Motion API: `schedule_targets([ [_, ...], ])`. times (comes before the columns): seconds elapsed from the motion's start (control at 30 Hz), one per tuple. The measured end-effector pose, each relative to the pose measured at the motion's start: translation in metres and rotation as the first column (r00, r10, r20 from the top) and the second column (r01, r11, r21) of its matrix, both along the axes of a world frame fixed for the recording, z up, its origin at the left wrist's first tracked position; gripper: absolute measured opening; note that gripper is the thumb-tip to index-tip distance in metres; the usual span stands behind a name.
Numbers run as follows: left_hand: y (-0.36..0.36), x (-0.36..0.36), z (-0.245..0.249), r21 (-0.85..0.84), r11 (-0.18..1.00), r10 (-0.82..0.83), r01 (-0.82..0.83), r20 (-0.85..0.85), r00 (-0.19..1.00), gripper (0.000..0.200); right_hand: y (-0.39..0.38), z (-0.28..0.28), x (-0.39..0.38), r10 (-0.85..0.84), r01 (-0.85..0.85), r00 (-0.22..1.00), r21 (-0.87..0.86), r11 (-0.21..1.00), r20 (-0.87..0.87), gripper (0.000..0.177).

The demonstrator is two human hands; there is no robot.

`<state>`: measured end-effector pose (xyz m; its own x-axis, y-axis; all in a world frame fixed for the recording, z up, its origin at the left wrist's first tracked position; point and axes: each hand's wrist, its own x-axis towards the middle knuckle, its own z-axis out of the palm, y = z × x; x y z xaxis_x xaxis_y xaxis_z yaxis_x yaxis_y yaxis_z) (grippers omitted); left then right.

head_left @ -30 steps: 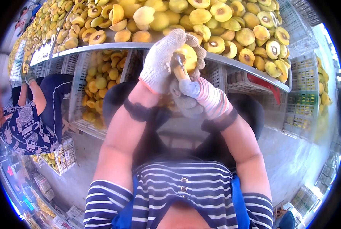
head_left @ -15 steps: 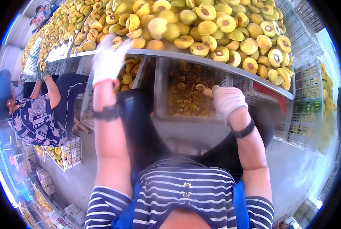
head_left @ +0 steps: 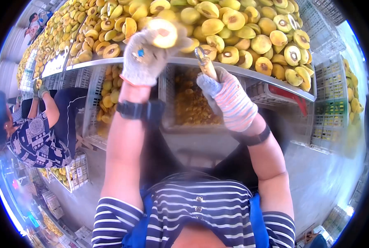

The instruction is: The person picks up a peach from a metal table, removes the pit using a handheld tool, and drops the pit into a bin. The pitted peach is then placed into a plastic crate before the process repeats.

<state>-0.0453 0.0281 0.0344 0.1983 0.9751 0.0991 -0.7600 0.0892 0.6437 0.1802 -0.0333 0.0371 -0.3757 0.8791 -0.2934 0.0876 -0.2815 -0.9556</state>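
My left hand (head_left: 145, 56), in a white knit glove, grips a halved yellow fruit (head_left: 163, 33) with its cut face toward me, held at the table's edge. My right hand (head_left: 230, 97), in a striped glove, is closed round the wooden handle of a pitting tool (head_left: 204, 62) whose metal tip points up, a little to the right of the fruit. The tip and the fruit are apart. Behind both hands lies a heap of halved yellow fruit (head_left: 242, 29) on a metal table (head_left: 275, 82).
Under the table a plastic crate (head_left: 192, 103) holds brownish pits, and another crate (head_left: 106, 95) holds whole yellow fruit. Another person (head_left: 35, 132) in a patterned shirt sits at the left. Stacked white crates (head_left: 329, 107) stand at the right.
My left hand reached into the heap and came back holding a new fruit half. My right hand dropped over the pit crate, then rose again with the tool toward the fruit.
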Motion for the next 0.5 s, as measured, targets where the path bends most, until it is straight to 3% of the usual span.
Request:
schedule_targets([
  [0.07, -0.023, 0.03, 0.005, -0.069, 0.993, 0.102, -0.1, 0.029, 0.994, 0.044, -0.007, 0.006, -0.01, -0.055, 0.019, 0.96, -0.135, 0.991, -0.273, 0.038],
  [0.1, -0.031, 0.035, 0.005, -0.043, 0.998, 0.052, -0.049, 0.056, 0.997, 0.048, -0.006, -0.003, -0.015, -0.037, 0.002, 0.932, -0.097, 0.995, -0.36, 0.035],
  [0.13, -0.039, 0.043, 0.005, -0.06, 0.997, 0.056, -0.052, 0.065, 0.996, 0.051, -0.006, -0.005, -0.02, -0.04, 0.005, 0.934, -0.098, 0.995, -0.356, 0.035],
  [0.2, -0.046, 0.053, 0.006, -0.074, 0.997, 0.035, -0.024, 0.157, 0.987, 0.053, -0.005, -0.009, -0.029, -0.103, 0.049, 0.914, -0.147, 0.988, -0.393, 0.018],
  [0.23, -0.045, 0.055, 0.003, -0.075, 0.997, 0.032, -0.02, 0.158, 0.987, 0.053, -0.004, -0.016, -0.033, -0.133, 0.094, 0.923, -0.122, 0.988, -0.361, 0.019],
  [0.3, -0.041, 0.058, -0.006, 0.053, 0.997, 0.061, -0.056, -0.093, 0.994, 0.059, -0.003, -0.017, -0.029, -0.139, 0.098, 0.935, -0.141, 0.985, -0.327, 0.019],
  [0.37, -0.042, 0.063, -0.014, 0.109, 0.992, 0.069, -0.061, -0.066, 0.995, 0.06, -0.003, -0.012, -0.025, -0.145, 0.099, 0.946, -0.168, 0.981, -0.289, 0.02],
  [0.4, -0.043, 0.064, -0.016, 0.168, 0.983, 0.081, -0.073, -0.043, 0.996, 0.062, -0.003, -0.009, -0.02, -0.095, -0.003, 0.925, -0.257, 0.966, -0.367, 0.021],
  [0.43, -0.042, 0.063, -0.015, 0.123, 0.99, 0.075, -0.068, -0.051, 0.996, 0.061, -0.002, -0.008, -0.017, -0.053, -0.111, 0.892, -0.332, 0.937, -0.449, 0.022],
  [0.47, -0.041, 0.065, -0.013, 0.121, 0.99, 0.073, -0.067, -0.049, 0.996, 0.061, 0.0, -0.013, -0.018, -0.055, -0.109, 0.893, -0.334, 0.936, -0.447, 0.022],
  [0.5, -0.041, 0.066, -0.012, 0.056, 0.996, 0.066, -0.065, -0.013, 0.998, 0.062, 0.002, -0.021, -0.02, -0.029, -0.052, 0.931, -0.211, 0.976, -0.363, 0.024],
])
